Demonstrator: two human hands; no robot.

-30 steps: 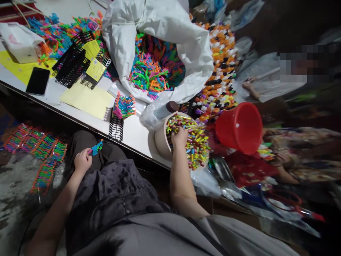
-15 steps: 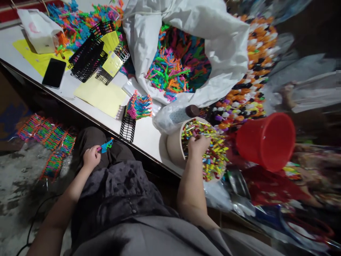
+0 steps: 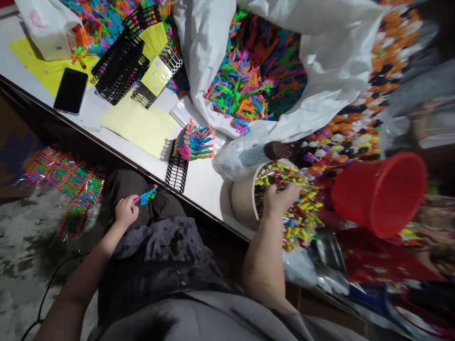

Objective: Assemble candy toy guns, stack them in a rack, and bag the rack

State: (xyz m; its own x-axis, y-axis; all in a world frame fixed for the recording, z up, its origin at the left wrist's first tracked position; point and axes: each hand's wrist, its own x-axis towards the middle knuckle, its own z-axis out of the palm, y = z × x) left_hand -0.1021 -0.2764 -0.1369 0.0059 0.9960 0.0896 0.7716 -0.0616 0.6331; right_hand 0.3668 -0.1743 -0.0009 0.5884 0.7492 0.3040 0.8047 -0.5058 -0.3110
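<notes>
Left hand: closed, with the pink end of a small blue, green and pink toy (image 3: 145,196) pinched in the fingers; the left hand (image 3: 126,211) is held over the thigh, off the near edge of the tabletop (image 3: 202,189).
Right hand: fingers curled, the right hand (image 3: 280,196) placed among the small pieces (image 3: 302,227) in the beige bucket (image 3: 243,199); whether one is gripped cannot be told.
Held toy's handling: light and fairly stiff, it is judged, with thin parts that might be bent or snapped; best taken by its thicker body.
Small pieces' handling: short, slick and light by their look, likely to be rolled or slipped; best pinched across the middle.
Bucket: smooth-walled, round-rimmed, set at the tabletop's near edge, with the pieces heaped to its rim.
Black rack: an openwork, stiff-looking grid; the black rack (image 3: 177,173) is laid at the near edge, with a row of toys (image 3: 195,141) stood close together at its far end.
Sack: white, creased and limp; the sack (image 3: 334,52) is opened wide beyond the rack, and tangled, thin-limbed toys (image 3: 245,90) are held inside.
Tabletop's left part: a flat, glossy phone (image 3: 71,91) is laid near the edge, and a matt pale-yellow sheet (image 3: 138,125) is spread beside the rack.
</notes>
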